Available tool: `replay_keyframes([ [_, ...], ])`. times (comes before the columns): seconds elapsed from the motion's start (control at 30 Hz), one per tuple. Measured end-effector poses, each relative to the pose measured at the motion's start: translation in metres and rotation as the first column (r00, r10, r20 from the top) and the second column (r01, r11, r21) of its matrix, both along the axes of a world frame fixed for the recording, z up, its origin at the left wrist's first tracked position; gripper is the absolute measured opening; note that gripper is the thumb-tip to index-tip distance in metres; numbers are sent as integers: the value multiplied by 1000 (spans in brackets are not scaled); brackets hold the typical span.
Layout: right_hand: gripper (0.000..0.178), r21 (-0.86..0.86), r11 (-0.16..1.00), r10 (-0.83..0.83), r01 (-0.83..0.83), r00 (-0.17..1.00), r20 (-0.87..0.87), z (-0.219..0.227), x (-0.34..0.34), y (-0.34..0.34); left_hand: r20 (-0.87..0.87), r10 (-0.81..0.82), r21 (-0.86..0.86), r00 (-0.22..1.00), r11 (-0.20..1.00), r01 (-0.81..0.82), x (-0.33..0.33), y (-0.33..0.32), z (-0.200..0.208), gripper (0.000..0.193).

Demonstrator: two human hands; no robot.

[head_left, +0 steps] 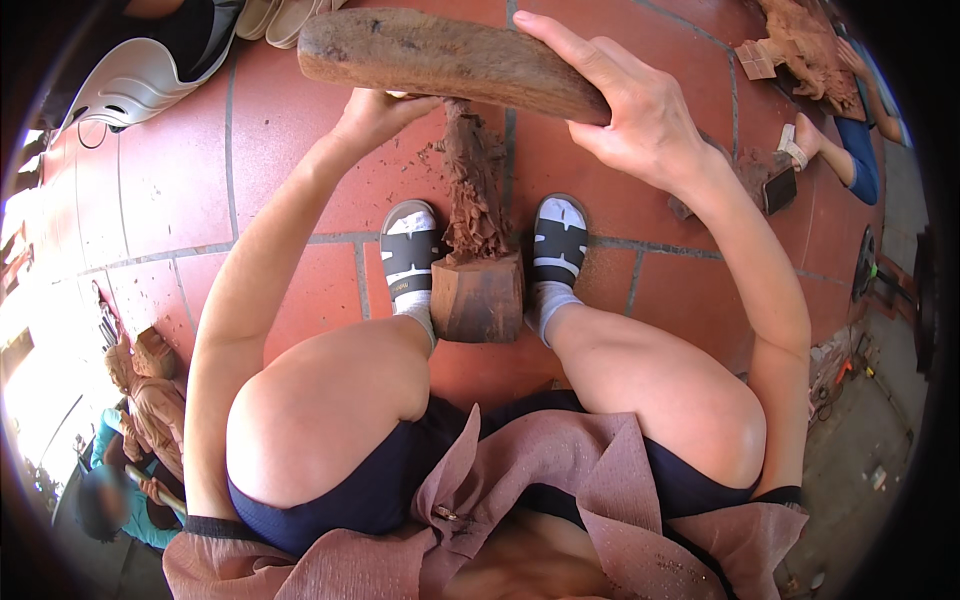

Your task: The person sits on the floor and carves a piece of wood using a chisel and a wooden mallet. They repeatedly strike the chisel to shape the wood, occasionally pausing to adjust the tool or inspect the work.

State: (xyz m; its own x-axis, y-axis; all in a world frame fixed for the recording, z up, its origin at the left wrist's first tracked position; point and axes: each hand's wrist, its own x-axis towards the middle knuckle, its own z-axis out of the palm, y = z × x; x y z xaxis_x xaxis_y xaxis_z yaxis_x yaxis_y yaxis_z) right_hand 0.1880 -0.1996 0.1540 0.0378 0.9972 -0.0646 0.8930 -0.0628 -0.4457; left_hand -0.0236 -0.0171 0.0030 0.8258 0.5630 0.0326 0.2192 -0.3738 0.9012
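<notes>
My right hand [640,120] is wrapped round the right end of a thick, brown wooden club [440,50], held crosswise high in front of me. Behind the club's near edge, my left hand [375,120] has its thumb stretched toward the right. Its fingers are mostly hidden, and so is whatever they hold. Beside the left thumb rises a reddish-brown wood carving [470,180] with a rough, jagged surface, its top covered by the club. The carving stands upright on a faceted wooden block [478,297] between my sandalled feet.
Wood chips lie on the red tiled floor [300,280]. A white plastic chair [140,75] stands at the upper left. At the lower left a person [125,500] in teal works beside a carved figure [155,400]. Another person's foot [805,138] and a carving [800,50] are at the upper right.
</notes>
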Motion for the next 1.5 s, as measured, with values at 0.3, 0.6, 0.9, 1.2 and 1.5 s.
replay_keyframes([
  [0.3,90,50,996,62,-80,956,288,10,4,21,105,-77,-232,992,968,99,17,26,-12,23],
  [0.6,90,-10,994,106,-109,937,334,17,3,36,141,-44,-267,989,960,81,11,26,-19,19],
  [0.9,89,-51,996,90,-78,947,309,21,-1,52,141,-100,-342,985,929,144,14,36,-14,23],
  [1.2,90,-126,987,140,-103,932,334,23,-2,62,147,-40,-379,988,920,93,14,37,-19,25],
  [1.5,91,-140,978,199,-157,911,362,27,-2,64,150,3,-362,989,931,52,12,33,-22,26],
])
